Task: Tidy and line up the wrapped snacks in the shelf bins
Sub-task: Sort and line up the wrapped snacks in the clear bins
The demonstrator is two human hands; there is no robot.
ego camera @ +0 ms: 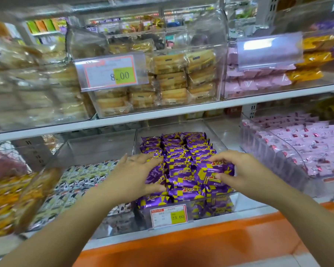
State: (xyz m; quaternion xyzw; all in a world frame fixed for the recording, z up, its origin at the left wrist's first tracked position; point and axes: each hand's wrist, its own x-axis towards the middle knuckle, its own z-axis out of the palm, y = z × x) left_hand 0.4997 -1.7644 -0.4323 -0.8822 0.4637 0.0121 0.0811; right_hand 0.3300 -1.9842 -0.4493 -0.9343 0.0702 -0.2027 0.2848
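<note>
Left-side packets (pixel 12 199) smeared by blur. Small print on the price tag (pixel 169 215) unreadable. My left hand (pixel 132 175) covers some purple snacks (pixel 181 151); both forearms (pixel 52 228) run off the bottom edge.

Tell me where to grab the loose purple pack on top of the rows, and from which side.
Grip the pack across its plump middle, thumb on the near long edge and fingers on the far one, coming from above on the right, as the right hand does. It lies flat above the rows, so both long edges are free; the crimped ends look thin.
</note>
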